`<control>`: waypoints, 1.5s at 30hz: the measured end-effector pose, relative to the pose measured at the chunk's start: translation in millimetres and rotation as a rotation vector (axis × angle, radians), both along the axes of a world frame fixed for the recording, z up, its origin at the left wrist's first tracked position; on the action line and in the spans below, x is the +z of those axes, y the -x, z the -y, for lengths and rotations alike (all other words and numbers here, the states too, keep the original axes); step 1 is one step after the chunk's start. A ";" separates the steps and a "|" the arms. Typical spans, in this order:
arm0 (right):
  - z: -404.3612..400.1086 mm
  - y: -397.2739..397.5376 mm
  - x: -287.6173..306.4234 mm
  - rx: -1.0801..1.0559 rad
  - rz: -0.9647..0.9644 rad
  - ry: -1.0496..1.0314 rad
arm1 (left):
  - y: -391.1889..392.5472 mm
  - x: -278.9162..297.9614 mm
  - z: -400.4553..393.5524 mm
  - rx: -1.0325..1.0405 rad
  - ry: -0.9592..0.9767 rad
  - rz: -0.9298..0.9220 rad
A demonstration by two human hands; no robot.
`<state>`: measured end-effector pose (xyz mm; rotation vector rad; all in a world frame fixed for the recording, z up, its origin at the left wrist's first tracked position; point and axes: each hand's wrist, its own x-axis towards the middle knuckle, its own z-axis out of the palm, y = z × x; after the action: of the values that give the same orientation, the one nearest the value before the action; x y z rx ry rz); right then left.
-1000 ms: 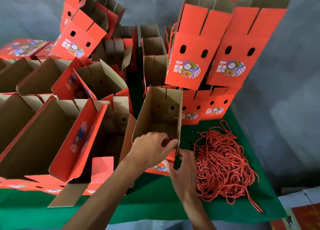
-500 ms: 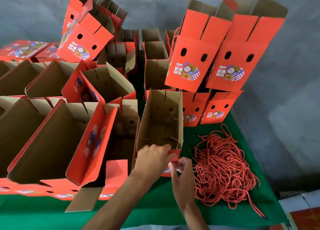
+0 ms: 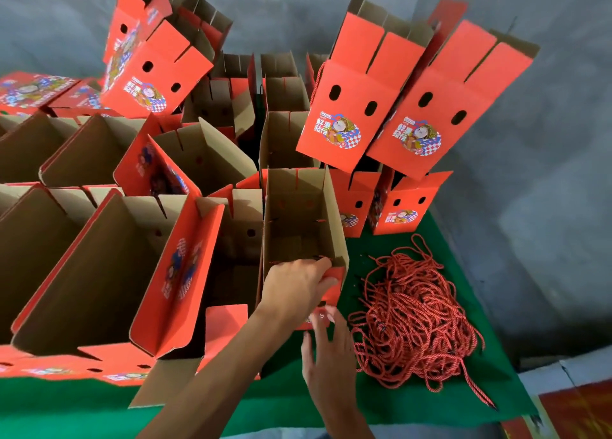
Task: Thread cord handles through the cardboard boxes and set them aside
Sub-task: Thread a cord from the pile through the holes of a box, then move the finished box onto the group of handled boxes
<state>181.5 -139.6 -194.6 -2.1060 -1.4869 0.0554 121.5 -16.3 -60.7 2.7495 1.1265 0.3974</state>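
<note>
An open cardboard box (image 3: 298, 220), red outside and brown inside, stands upright on the green table in front of me. My left hand (image 3: 294, 289) grips its near wall, fingers curled over the rim into the box. Just below and to the right, my right hand (image 3: 328, 356) is at the foot of the box's red near face with its fingers spread and holding nothing that I can see. A tangled pile of red cords (image 3: 414, 316) lies on the cloth right of the box and of my right hand.
Several open red boxes (image 3: 99, 266) crowd the left half of the green table (image 3: 430, 402). More boxes are stacked and leaning at the back (image 3: 361, 107). The table's right edge drops to a grey floor (image 3: 546, 206).
The box has been pushed upright and slightly away. My left hand stays on its near wall. My right hand has dropped lower and its fingers have spread out from a pinch.
</note>
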 end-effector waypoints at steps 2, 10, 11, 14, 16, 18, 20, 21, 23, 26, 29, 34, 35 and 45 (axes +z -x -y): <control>1.2 11.2 3.9 0.052 0.022 0.083 | -1.4 1.2 1.9 -0.006 -0.012 -0.008; 0.7 27.9 -9.7 0.012 0.086 0.167 | -2.7 1.7 0.3 -0.019 -0.024 0.003; 0.5 27.5 -12.5 0.009 0.107 0.170 | -3.2 1.6 0.3 -0.020 -0.029 0.009; -5.3 25.6 -16.7 0.013 0.129 0.189 | -6.4 2.1 -1.9 -0.036 -0.036 0.027; -10.7 23.7 -19.3 0.016 0.132 0.190 | -9.5 2.7 -6.9 -0.040 -0.032 0.031; -14.6 21.2 -23.2 0.011 0.136 0.183 | -12.4 2.9 -13.2 -0.049 -0.036 0.021; -17.0 18.6 -27.9 0.010 0.138 0.167 | -14.4 0.9 -16.8 -0.070 -0.048 0.021; -17.9 17.9 -30.3 0.007 0.137 0.158 | -14.8 0.1 -17.0 -0.081 -0.052 0.024; -19.6 18.5 -33.3 -0.001 0.125 0.150 | -15.1 -0.5 -16.8 -0.104 -0.063 0.032; -22.1 16.7 -33.2 0.009 0.108 0.138 | -15.5 -0.2 -17.8 -0.128 -0.082 0.042; -21.9 8.6 -33.3 0.026 0.125 0.106 | -16.3 1.6 -16.3 -0.140 -0.096 0.042; -13.2 -13.0 -27.8 0.099 0.156 0.028 | -21.5 4.0 -2.3 -0.078 -0.012 0.022; -13.8 -18.2 -23.2 0.106 0.157 0.020 | -23.3 5.8 0.6 -0.082 -0.001 0.005; 3.3 -48.2 4.2 -0.006 0.084 -0.223 | -60.0 43.6 44.6 -0.198 -0.124 -0.121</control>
<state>229.7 -142.9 -190.4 -1.9534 -1.4617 -0.1943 181.4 -60.9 -17.1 2.9946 0.8685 0.2887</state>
